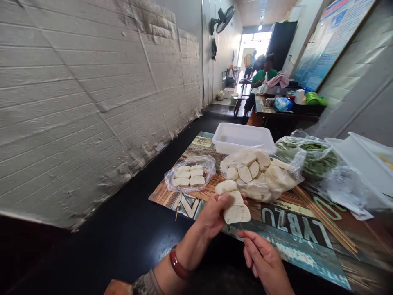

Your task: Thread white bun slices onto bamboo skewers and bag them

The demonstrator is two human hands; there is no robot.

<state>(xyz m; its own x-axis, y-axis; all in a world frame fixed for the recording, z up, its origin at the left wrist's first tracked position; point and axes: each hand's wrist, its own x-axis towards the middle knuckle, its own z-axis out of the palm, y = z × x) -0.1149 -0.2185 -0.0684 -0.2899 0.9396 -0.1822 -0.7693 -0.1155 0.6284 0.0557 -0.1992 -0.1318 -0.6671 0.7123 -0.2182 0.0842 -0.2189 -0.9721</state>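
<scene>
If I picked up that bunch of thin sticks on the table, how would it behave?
The sticks look straight, so they're probably fairly stiff. Being so thin, each is likely light. I see no band around them, so the bunch may slide apart when lifted.

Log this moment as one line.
left hand: holds white slices | right hand: pinches thin stick below nearest slice | table: slice-filled bag, white tub, loose sticks
</scene>
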